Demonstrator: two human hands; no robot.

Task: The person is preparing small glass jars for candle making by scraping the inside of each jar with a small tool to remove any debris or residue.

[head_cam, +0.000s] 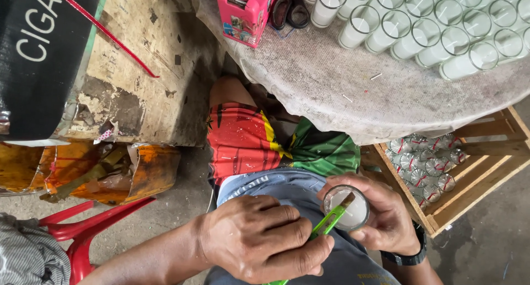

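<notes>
While gripped, blade (pixel 338 210) inside glass rim (pixel 346 207)

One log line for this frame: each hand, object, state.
left hand: grips green utility knife | blade tip: in glass candle wax | right hand: holds candle over lap

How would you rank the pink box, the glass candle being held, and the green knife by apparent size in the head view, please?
1. pink box, largest.
2. glass candle and green knife: unsure, since the hands hide much of both.
</notes>
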